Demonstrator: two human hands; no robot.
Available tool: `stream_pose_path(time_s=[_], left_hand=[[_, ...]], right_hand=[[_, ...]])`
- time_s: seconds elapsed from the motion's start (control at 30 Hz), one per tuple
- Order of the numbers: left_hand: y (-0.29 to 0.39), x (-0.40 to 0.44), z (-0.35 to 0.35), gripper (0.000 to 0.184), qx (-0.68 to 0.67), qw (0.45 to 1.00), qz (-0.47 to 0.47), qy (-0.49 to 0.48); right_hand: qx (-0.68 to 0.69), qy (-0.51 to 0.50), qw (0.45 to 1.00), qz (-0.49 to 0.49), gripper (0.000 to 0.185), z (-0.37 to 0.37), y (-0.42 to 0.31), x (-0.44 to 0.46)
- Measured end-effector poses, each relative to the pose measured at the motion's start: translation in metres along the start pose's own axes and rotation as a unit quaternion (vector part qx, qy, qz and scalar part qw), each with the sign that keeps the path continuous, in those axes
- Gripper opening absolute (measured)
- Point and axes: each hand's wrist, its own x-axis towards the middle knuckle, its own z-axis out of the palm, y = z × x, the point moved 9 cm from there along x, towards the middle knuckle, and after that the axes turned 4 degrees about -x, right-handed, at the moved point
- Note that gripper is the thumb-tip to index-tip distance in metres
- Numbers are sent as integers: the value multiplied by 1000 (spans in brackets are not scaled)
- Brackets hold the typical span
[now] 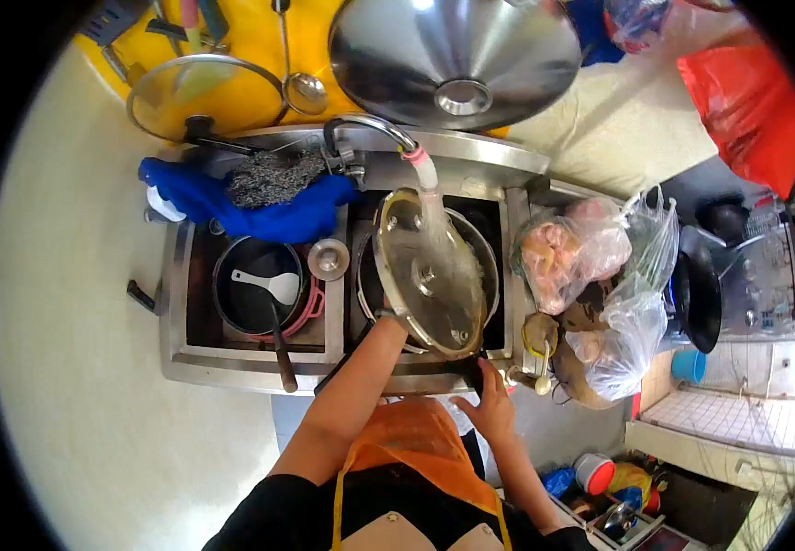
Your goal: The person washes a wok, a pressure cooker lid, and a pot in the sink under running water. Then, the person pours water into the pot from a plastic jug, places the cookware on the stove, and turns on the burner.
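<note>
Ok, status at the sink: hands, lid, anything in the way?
Left hand mostly hidden by glass lid; right hand at its lower edge. Lid tilted under tap stream. Round vessel beneath; nothing blocks the stream.

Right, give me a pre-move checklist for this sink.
1. Water reaching the glass lid: ok, the stream lands on it.
2. Left hand's hold: cannot tell, the lid hides most of it.
3. Right hand's hold: cannot tell, it is by the lid's lower edge.
4. Left basin free for the lid: not ok, a pink pot with a white paddle sits there.
5. Lid rinsed clean: cannot tell, water blurs the glass.
</note>
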Motion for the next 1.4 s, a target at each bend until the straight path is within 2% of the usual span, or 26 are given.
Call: stream_pose_path(time_s=[0.17, 0.2, 0.23, 0.3, 0.33, 0.37, 0.47, 0.57, 0.63, 0.7, 0.8, 0.9, 0.93, 1.03, 1.07, 1.13, 1.2, 1.3, 1.33, 1.4], left_hand=[[-12, -8, -4, 21, 54, 996, 24, 59], [-12, -10, 1, 21, 72, 994, 26, 78], [-13, -11, 3, 21, 91, 990, 22, 101], [-13, 0, -14, 18, 229, 966, 65, 104], [-12, -2, -13, 18, 235, 960, 70, 136], [-11, 1, -14, 19, 280, 948, 91, 120], [3, 1, -5, 24, 375, 902, 189, 102], [13, 9, -10, 19, 552, 771, 293, 122], [12, 10, -6, 22, 522, 796, 294, 81], [15, -22, 14, 23, 591, 720, 356, 72], [19, -52, 22, 24, 470, 816, 331, 59], [20, -67, 24, 25, 445, 835, 321, 39], [28, -80, 43, 24, 503, 783, 364, 27], [29, -96, 95, 24, 575, 718, 392, -29], [28, -97, 109, 23, 611, 675, 412, -39], [17, -83, 109, 23, 626, 685, 369, -50], [4, -71, 111, 25, 635, 699, 323, -69], [-12, -60, 129, 26, 719, 604, 323, -119], [-21, -52, 126, 29, 737, 609, 266, -122], [-31, -35, 120, 29, 769, 580, 237, -127]], right_hand=[[-14, 66, 989, 128, 74, 18, 35, 2], [-52, 135, 987, 67, 67, 9, 25, 5], [-45, 114, 989, 80, 68, 13, 29, 1], [-32, 76, 992, 97, 71, 18, 30, 3], [-36, 104, 989, 94, 68, 12, 23, 4], [-38, 84, 990, 104, 69, 17, 30, 4], [-46, 28, 987, 151, 64, 21, 39, 15], [-11, 120, 990, 76, 57, 10, 42, 12], [28, 107, 992, 64, 53, -2, 38, 12], [44, 92, 994, 49, 55, -8, 37, 6], [-4, 81, 996, 23, 57, -21, 24, -6], [77, 67, 994, 31, 55, -25, 19, -20], [102, 56, 992, 58, 51, -19, 27, -24], [151, 31, 985, 77, 49, -14, 33, -27], [171, 17, 981, 88, 48, -10, 37, -27], [210, -7, 971, 110, 45, -2, 46, -29], [307, -40, 940, 144, 43, 3, 47, -30], [424, -67, 887, 169, 41, 13, 51, -31], [458, -70, 869, 173, 40, 16, 53, -33], [508, -84, 837, 185, 41, 24, 51, -30]])
